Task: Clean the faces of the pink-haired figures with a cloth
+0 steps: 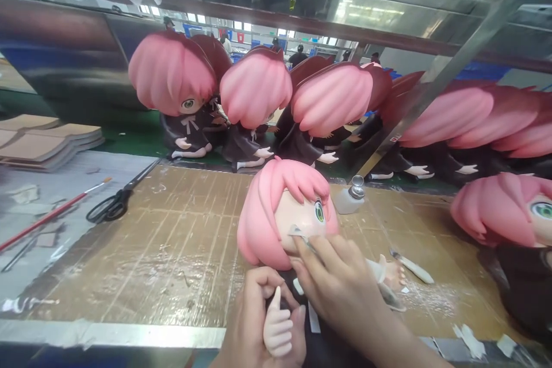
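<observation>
A large pink-haired figurine (263,213) in a black dress leans in front of me, its face turned to the right. My left hand (250,310) is closed around the figurine's arm, with the small pale figurine hand (278,328) sticking out of my grip. Against the cheek, below the green eye, my right hand (334,270) presses a small whitish wiping scrap (296,232), paper or cloth. My fingers cover most of that scrap and the lower face. Part of the black body is hidden behind my right forearm.
Several similar figurines (254,89) line the back under a metal shelf (328,6); another figurine (495,213) lies at right. A pump bottle (350,200), a white-handled knife (414,267), black scissors (114,201), a red brush (52,215) and stacked cardboard (43,141) lie around the brown worktop (164,264).
</observation>
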A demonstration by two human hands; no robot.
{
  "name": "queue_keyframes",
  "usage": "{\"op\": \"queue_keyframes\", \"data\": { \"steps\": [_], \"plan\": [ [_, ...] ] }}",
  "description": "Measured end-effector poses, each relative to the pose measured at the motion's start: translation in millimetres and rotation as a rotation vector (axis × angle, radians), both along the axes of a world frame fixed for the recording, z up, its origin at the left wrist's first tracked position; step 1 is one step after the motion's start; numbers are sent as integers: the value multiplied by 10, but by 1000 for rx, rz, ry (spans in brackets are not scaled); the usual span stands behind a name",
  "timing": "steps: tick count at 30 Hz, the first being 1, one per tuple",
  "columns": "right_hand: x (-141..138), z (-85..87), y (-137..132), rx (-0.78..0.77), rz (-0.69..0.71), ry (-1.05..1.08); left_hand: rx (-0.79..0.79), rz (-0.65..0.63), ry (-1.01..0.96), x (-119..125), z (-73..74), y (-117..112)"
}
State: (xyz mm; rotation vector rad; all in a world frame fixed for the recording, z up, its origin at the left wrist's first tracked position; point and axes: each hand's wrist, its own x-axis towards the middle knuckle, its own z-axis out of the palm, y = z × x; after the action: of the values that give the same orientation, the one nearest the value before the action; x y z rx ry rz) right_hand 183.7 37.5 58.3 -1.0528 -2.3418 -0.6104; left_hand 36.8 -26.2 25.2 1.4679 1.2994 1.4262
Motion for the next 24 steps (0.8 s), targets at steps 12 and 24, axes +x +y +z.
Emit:
{"op": "queue_keyframes", "data": {
  "steps": [12,24],
  "plan": [
    [229,204,36,65,-52,146,-82,-29,10,-34,21,17],
    [410,239,48,122,-132,154,-211,-41,-297,-264,-118,129]
  ]
}}
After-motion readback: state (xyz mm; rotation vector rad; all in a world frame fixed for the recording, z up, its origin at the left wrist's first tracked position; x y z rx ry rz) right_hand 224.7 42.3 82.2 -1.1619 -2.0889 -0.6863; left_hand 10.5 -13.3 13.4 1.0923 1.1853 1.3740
